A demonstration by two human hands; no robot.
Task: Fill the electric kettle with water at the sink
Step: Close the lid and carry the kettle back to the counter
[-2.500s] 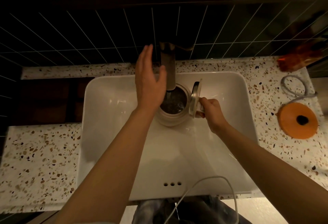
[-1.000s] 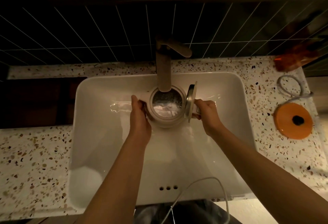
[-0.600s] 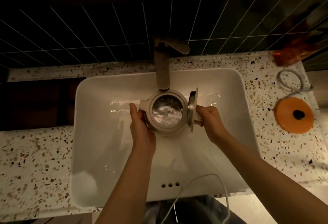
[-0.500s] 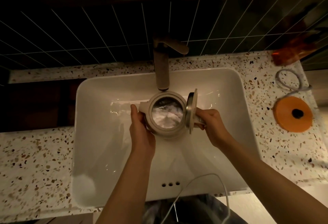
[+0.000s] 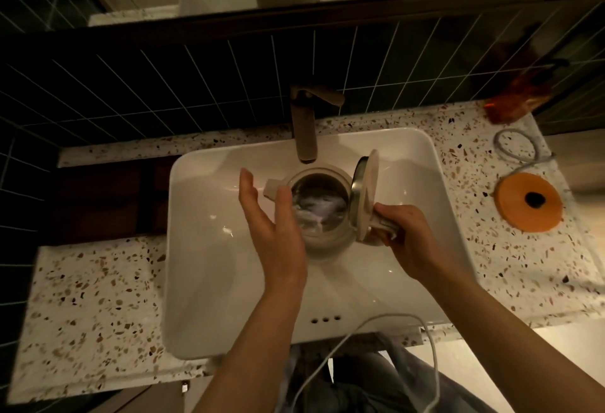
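Note:
A cream electric kettle (image 5: 330, 235) is held over the white sink basin (image 5: 203, 249), just in front of the brown faucet spout (image 5: 306, 137). Its hinged lid (image 5: 365, 196) stands open to the right, and water shimmers inside. My right hand (image 5: 409, 235) grips the kettle's handle. My left hand (image 5: 271, 226) hovers beside the kettle's spout, fingers apart, holding nothing. No water stream is visible from the faucet.
The orange kettle base (image 5: 528, 201) with its grey cord (image 5: 517, 150) lies on the terrazzo counter (image 5: 91, 298) to the right. An orange-red packet (image 5: 514, 101) sits at the back right. A white cable (image 5: 393, 324) hangs across the sink's front edge. Dark tiles back the sink.
My left hand has let go of the kettle's side and lifted with fingers spread. The kettle has come forward from under the faucet and slightly up. The right hand's grip on it is unchanged.

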